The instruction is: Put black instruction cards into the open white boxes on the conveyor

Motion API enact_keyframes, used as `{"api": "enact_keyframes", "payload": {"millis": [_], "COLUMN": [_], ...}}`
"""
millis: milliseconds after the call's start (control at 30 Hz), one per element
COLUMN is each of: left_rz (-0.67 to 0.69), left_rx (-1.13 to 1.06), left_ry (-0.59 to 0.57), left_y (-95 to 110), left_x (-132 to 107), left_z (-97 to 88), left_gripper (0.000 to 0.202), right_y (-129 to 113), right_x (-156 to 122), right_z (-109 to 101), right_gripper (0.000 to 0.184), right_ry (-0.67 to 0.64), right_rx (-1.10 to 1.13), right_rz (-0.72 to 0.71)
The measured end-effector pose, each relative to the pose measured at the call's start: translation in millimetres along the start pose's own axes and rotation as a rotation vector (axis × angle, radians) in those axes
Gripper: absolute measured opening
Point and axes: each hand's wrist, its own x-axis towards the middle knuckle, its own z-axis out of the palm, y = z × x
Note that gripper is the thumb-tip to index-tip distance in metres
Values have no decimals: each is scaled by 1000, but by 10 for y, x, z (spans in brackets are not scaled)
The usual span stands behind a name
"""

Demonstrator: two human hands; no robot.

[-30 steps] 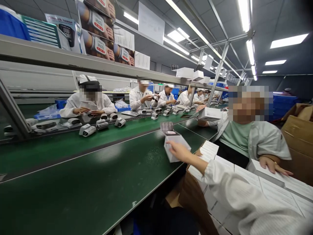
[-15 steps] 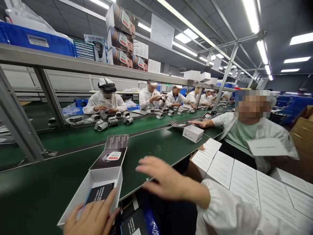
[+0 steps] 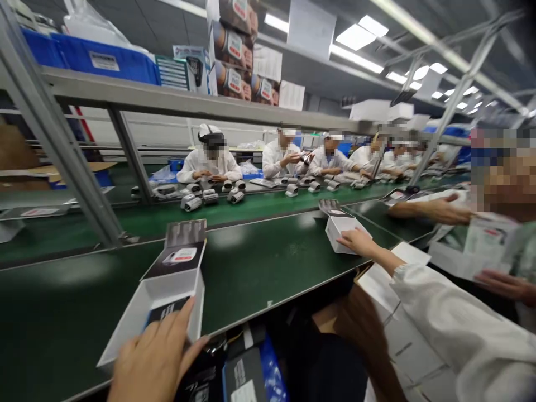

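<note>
An open white box (image 3: 167,293) with a dark printed lid flap lies on the green belt (image 3: 259,262) in front of me. A black leaflet (image 3: 165,311) lies inside it. My left hand (image 3: 154,360) rests over its near edge, fingers on the leaflet and the wall. Farther right, my right hand (image 3: 355,241) reaches out in a white sleeve and grips the side of a second small white box (image 3: 340,230), which also has its dark flap up.
A co-worker's hands (image 3: 435,209) hold packaging at the right. Flat white cartons (image 3: 379,279) lie by the belt's near edge, black booklets (image 3: 243,377) below it. Grey devices (image 3: 209,196) and seated workers line the far belt. A slanted metal strut (image 3: 62,139) carries a shelf of blue bins.
My right hand has swung from the middle out to the right onto the second white box. My left hand stays on the open box. The view has shifted left.
</note>
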Motion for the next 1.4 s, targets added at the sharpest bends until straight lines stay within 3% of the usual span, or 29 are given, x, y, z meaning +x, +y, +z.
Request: {"api": "enact_keyframes", "payload": {"millis": [100, 267, 333, 400, 500, 567, 633, 700, 733, 833, 933, 1033, 1167, 1267, 1333, 1400], "left_rz": [49, 6, -36, -72, -4, 62, 76, 80, 90, 125, 114, 132, 144, 140, 135, 136], "left_rx": [142, 147, 127, 95, -38, -135, -225, -320, -349, -287, -208, -222, -307, -405, -449, -488], "left_ry": [-197, -368, -400, -418, -348, -159, 48, 101, 41, -294, -506, -491, -274, -107, -24, 43], "left_y": [89, 176, 125, 7, -220, -310, -287, -154, -63, 201, 333, 338, 297, 291, 311, 357], "left_x": [103, 187, 247, 303, 231, -5, -389, -842, -1060, -1532, -1683, -1670, -1647, -1606, -1535, -1420], "left_z": [-196, -321, -348, -374, -402, -395, -340, -210, -118, 186, 365, 368, 226, 52, -86, -228], "left_gripper": [57, 68, 66, 64, 66, 62, 49, 40, 40, 63, 75, 62, 48, 44, 43, 43], "right_y": [-987, -2832, -3320, -3576, -3565, -3373, -3121, -2888, -2799, -2664, -2663, -2698, -2717, -2673, -2626, -2600], "right_x": [-263, -932, -1046, -1079, -1174, -1358, -1624, -1900, -2020, -2258, -2348, -2360, -2278, -2169, -2124, -2146], "right_z": [79, -212, -347, -439, -437, -304, -33, 370, 601, 1235, 1544, 1538, 1389, 1228, 1042, 770], "right_gripper": [35, 35, 34, 34, 27, 24, 24, 20, 17, 26, 17, 16, 14, 13, 17, 22], "right_ry": [-8, 44, 69, 66, 185, 369, 455, 378, 319, 196, 211, 193, 9, -156, -126, 5], "right_rx": [53, 171, 228, 280, 445, 632, 753, 703, 617, 326, 198, 213, 332, 545, 726, 865], "right_rz": [-257, -733, -837, -892, -980, -989, -956, -938, -925, -931, -1002, -1018, -833, -665, -538, -464]}}
